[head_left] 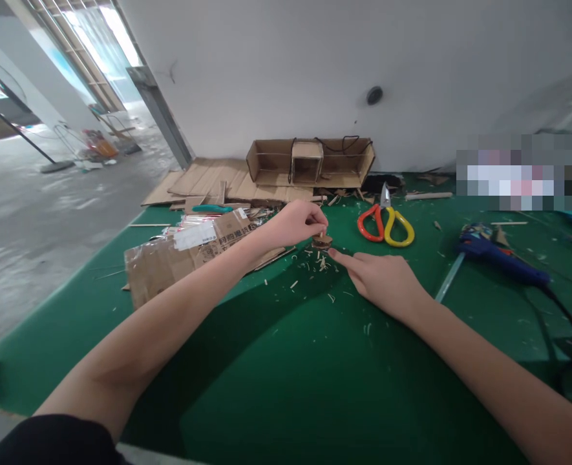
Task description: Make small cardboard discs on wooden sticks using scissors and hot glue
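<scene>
My left hand [301, 221] pinches a short wooden stick [322, 234] that stands up from a small round cardboard piece [322, 243]. From the right, my right hand [385, 279] reaches in with its index finger stretched out. That fingertip is at the lower right edge of the cardboard piece; whether it presses on it I cannot tell. Thin wood shavings [322, 263] lie scattered on the green table just in front. Scissors [385, 219] with one red and one yellow handle rest behind my right hand.
A blue glue gun [503, 258] with a glue stick and cord lies at the right. Flat cardboard with print [154, 268] and blue-handled pliers [212, 208] are at the left. Against the wall stands an open cardboard box [271, 165] with black cord.
</scene>
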The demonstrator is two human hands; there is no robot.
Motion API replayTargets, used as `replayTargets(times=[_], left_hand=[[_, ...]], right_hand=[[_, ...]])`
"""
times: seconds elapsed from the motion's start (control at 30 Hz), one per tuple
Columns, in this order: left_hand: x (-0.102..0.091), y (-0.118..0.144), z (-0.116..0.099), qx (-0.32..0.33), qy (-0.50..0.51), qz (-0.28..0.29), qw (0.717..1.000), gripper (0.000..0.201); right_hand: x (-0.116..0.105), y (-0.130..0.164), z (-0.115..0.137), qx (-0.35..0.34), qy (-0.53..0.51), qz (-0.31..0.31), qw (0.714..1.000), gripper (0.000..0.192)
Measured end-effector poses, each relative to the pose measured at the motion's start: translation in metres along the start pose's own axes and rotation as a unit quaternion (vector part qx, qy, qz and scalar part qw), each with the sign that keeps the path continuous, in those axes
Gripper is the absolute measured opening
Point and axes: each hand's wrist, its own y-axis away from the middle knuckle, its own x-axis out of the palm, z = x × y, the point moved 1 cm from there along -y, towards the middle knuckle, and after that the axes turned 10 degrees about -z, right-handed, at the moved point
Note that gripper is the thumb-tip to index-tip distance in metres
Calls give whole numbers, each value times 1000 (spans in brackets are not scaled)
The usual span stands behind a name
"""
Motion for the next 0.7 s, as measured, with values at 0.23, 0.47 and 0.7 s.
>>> replayTargets(times=[0.23,0.47,0.7], left_hand=[[-3,1,-6,1,-1,5,1000,14],[-1,1,-3,-5,-4,14,1000,16],[-2,2,-4,-5,-7,15,1000,16]], right_hand=[[-1,2,1,-3,10,11,1000,46],[-1,0,3,17,-22,11,1000,44],[0,-1,0,17,-66,33,997,43]])
